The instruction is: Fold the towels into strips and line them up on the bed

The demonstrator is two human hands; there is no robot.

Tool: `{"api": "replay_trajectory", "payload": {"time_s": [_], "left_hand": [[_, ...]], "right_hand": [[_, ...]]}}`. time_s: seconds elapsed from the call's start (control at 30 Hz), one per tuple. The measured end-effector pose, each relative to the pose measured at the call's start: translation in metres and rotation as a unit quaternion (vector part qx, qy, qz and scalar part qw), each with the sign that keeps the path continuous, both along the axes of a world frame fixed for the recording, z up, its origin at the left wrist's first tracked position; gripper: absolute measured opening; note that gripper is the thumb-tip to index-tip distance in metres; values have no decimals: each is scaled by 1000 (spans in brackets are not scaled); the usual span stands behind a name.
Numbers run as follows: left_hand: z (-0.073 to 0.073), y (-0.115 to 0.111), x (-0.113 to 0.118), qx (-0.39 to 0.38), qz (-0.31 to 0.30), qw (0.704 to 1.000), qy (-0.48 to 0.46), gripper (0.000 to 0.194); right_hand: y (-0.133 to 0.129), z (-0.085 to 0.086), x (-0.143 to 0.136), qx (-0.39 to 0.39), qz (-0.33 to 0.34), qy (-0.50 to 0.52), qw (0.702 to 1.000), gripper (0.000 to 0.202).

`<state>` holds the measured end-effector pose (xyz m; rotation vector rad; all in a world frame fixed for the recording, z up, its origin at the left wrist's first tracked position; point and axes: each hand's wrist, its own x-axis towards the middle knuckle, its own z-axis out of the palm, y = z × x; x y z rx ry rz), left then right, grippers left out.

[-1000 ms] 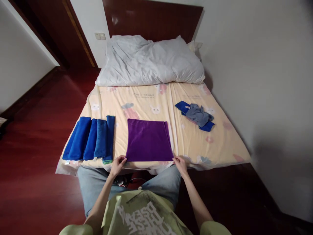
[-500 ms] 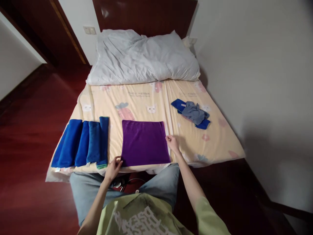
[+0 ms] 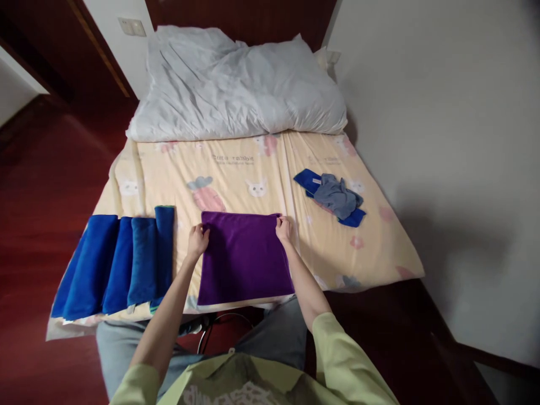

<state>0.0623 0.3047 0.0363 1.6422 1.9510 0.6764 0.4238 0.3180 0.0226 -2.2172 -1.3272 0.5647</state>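
Observation:
A folded purple towel (image 3: 242,257) lies flat near the foot of the bed (image 3: 253,169), square in shape. My left hand (image 3: 197,240) pinches its far left corner. My right hand (image 3: 284,229) pinches its far right corner. Both arms reach over the towel from the near edge. Several rolled blue towels (image 3: 118,263) lie side by side to the left of the purple one.
A white duvet (image 3: 240,84) is bunched at the head of the bed. A small heap of blue and grey cloths (image 3: 333,196) lies at the right side. A white wall runs along the right. Dark red floor surrounds the bed on the left.
My hands left the near corners of the purple towel and moved up its sides to the far corners, right hand first. The camera has tilted down and shifted nearer.

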Motion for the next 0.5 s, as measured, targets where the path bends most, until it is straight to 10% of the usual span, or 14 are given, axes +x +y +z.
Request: {"api": "replay_trajectory", "payload": {"time_s": [0.2, 0.5], "left_hand": [[-2, 80, 8, -2, -9, 998, 55, 51], [7, 96, -12, -9, -106, 993, 48, 26]], "right_hand": [[12, -2, 5, -17, -5, -19, 1000, 31], [16, 0, 12, -4, 40, 7, 999, 25]]}}
